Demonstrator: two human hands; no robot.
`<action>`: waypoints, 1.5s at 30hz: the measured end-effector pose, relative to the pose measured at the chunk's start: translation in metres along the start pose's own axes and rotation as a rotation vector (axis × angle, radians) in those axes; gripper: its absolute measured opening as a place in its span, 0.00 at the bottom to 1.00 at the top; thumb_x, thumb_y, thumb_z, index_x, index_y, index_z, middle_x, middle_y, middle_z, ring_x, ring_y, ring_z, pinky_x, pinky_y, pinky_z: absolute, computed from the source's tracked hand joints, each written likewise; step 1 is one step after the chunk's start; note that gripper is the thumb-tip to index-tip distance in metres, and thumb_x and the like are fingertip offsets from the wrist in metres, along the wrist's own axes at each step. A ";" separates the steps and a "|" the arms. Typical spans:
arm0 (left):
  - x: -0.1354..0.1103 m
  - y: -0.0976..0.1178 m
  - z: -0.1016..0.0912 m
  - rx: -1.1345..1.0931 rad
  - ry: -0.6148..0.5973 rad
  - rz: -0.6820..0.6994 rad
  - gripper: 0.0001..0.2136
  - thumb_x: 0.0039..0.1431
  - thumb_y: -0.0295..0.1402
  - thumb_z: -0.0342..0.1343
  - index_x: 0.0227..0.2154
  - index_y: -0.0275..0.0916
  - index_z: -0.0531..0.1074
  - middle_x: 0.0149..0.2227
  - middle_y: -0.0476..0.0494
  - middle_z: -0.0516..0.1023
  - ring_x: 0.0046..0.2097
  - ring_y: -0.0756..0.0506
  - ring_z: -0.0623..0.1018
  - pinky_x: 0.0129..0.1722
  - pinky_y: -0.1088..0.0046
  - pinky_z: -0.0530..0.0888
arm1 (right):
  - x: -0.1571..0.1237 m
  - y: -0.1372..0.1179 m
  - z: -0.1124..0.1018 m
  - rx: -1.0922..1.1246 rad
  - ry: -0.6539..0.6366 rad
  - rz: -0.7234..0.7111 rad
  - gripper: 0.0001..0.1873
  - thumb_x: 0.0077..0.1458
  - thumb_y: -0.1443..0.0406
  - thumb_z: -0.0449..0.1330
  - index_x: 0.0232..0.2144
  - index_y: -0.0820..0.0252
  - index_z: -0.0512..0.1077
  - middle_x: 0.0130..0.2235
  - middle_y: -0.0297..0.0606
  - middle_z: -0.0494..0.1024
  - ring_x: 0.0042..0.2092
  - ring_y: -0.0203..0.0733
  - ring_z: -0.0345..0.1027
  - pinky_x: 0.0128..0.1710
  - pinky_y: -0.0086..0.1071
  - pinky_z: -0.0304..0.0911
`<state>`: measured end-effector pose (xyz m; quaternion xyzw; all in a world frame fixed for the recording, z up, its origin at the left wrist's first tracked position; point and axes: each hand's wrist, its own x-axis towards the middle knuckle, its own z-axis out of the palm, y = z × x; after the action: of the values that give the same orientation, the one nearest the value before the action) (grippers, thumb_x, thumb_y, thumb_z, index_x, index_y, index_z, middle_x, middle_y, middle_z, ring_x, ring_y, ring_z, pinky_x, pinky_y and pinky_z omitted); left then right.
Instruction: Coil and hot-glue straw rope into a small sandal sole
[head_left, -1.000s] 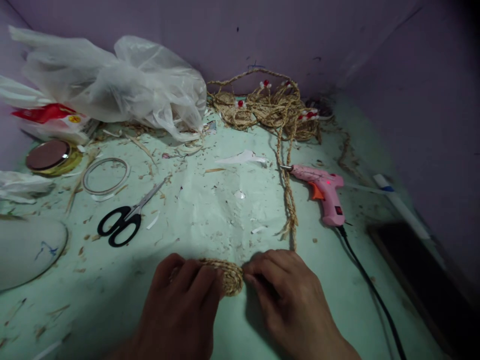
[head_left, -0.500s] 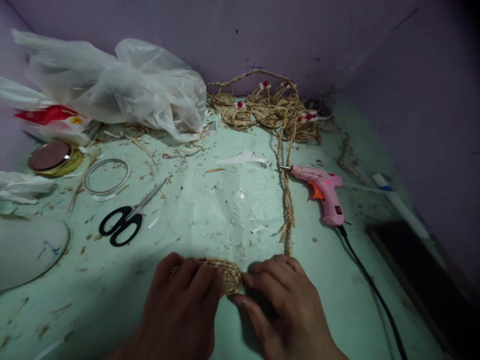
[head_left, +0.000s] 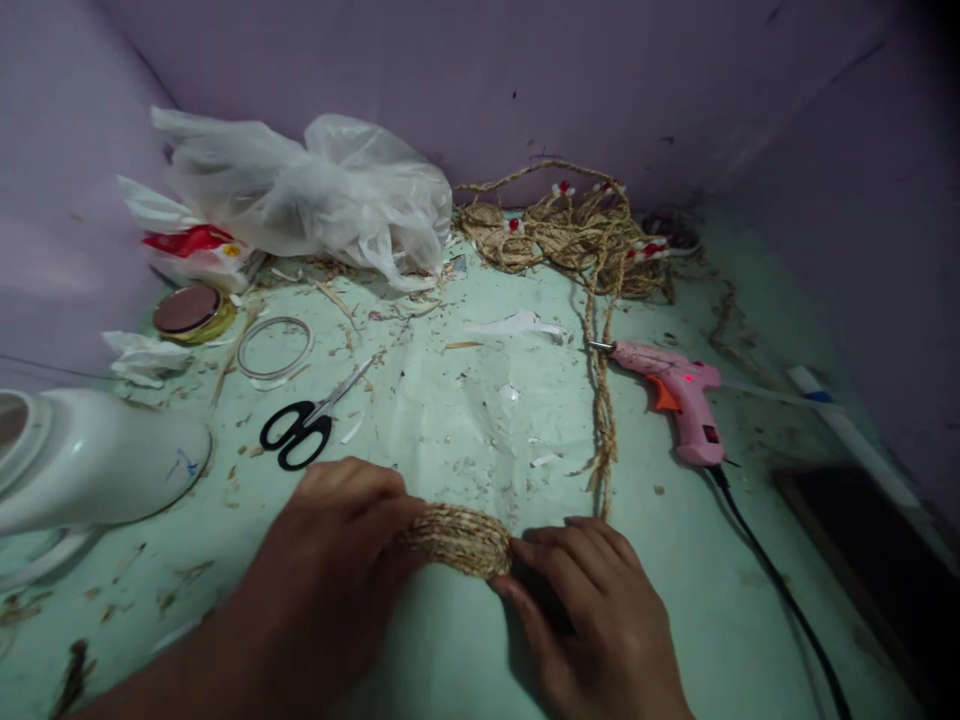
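Between my two hands, close to the table's near side, is a small oval piece of coiled braided straw cord [head_left: 461,540]. My left hand [head_left: 337,540] is closed on its left end, the fingers covering that part. The thumb and fingers of my right hand [head_left: 585,600] pinch its right end. A braided straw cord [head_left: 602,430] runs away from beyond my right hand. Across its far part points the nozzle of a pink hot glue gun [head_left: 679,390], which lies on its side with a red light showing. Black-handled scissors [head_left: 315,415] lie open beyond my left hand.
Plastic bags [head_left: 322,200] stand at the back left, with braided straw pieces and red beads [head_left: 570,240] beside them. A tape ring [head_left: 275,348], a lidded jar [head_left: 193,312] and a white jug [head_left: 112,450] are at left. A dark slab [head_left: 862,570] and black cable [head_left: 772,590] lie right.
My left hand has shifted left along the straw piece, uncovering more of its middle. My right hand keeps its pinch. The view has turned left, showing more of the jug.
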<state>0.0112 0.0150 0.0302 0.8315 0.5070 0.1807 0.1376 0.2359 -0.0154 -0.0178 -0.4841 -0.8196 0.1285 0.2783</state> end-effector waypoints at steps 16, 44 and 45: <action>0.006 0.004 0.028 -0.066 -0.143 0.041 0.04 0.50 0.26 0.54 0.30 0.35 0.72 0.32 0.41 0.71 0.37 0.41 0.68 0.40 0.56 0.65 | 0.003 -0.008 0.004 0.038 0.132 0.065 0.07 0.53 0.68 0.59 0.37 0.62 0.70 0.32 0.39 0.74 0.34 0.44 0.64 0.36 0.40 0.60; 0.004 0.006 0.027 0.035 -0.057 0.029 0.09 0.47 0.28 0.54 0.33 0.37 0.76 0.34 0.43 0.77 0.37 0.42 0.75 0.41 0.58 0.67 | 0.004 -0.010 0.008 -0.049 0.249 0.231 0.10 0.46 0.65 0.67 0.33 0.61 0.76 0.32 0.40 0.76 0.36 0.49 0.65 0.40 0.43 0.56; 0.005 0.005 0.028 0.040 -0.052 0.032 0.09 0.47 0.28 0.54 0.32 0.37 0.76 0.34 0.43 0.77 0.36 0.42 0.75 0.40 0.59 0.67 | 0.004 -0.011 0.007 -0.047 0.253 0.229 0.08 0.46 0.66 0.67 0.32 0.60 0.76 0.31 0.39 0.76 0.36 0.48 0.65 0.40 0.43 0.56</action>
<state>0.0299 0.0156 0.0084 0.8465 0.4933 0.1513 0.1312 0.2223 -0.0173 -0.0174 -0.5929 -0.7203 0.0781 0.3514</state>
